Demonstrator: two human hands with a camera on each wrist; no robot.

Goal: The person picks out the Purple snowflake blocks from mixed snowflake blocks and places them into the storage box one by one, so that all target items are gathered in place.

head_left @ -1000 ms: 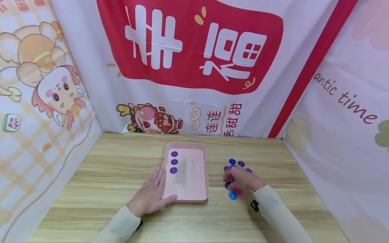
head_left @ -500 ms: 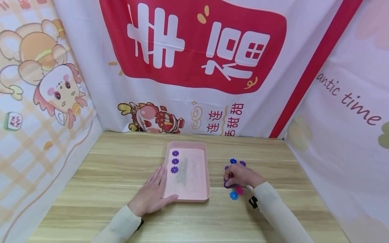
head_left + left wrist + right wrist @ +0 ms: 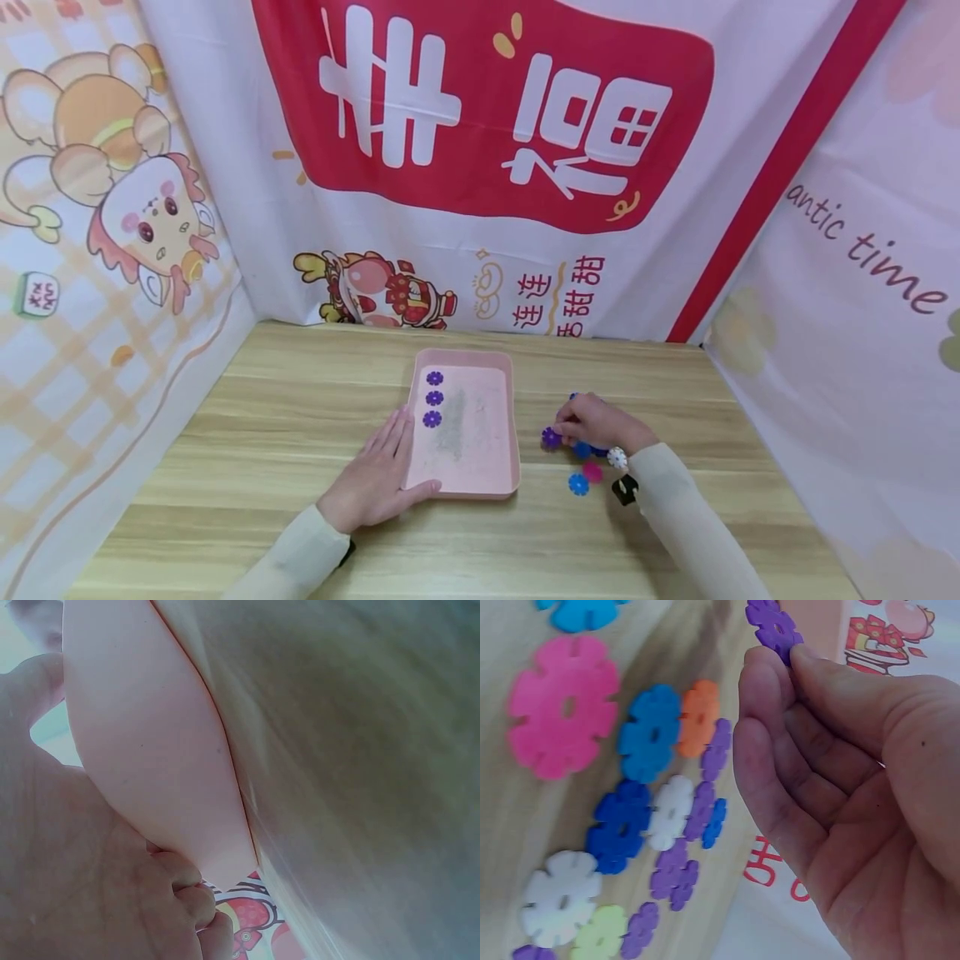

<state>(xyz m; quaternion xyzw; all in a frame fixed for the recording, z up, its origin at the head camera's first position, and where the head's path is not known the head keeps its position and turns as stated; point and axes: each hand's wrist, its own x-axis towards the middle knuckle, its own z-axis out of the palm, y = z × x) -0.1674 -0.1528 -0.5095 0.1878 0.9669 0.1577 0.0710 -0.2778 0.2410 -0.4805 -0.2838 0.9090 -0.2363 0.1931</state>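
My right hand (image 3: 598, 422) pinches a purple snowflake disc (image 3: 774, 628) between thumb and fingertips, above the table to the right of the pink tray (image 3: 483, 454). Below that hand lie loose discs, partly hidden in the head view: a pink disc (image 3: 540, 742), a blue disc (image 3: 651, 754), an orange one (image 3: 699, 718), white ones and several purple ones. My left hand (image 3: 372, 487) rests against the tray's left side with fingers straight, its thumb over the near left corner. Inside the tray, three purple discs (image 3: 434, 398) form a column along the left side.
The wooden table (image 3: 300, 383) extends around the tray. A printed cloth (image 3: 480, 275) hangs behind it, with more cloth walls at left and right. A light blue disc (image 3: 578, 484) lies nearest the front of the loose group.
The right hand has picked a purple disc out of the loose group and moved it slightly left toward the tray. The left hand stays at the tray; the head view shifts a little.
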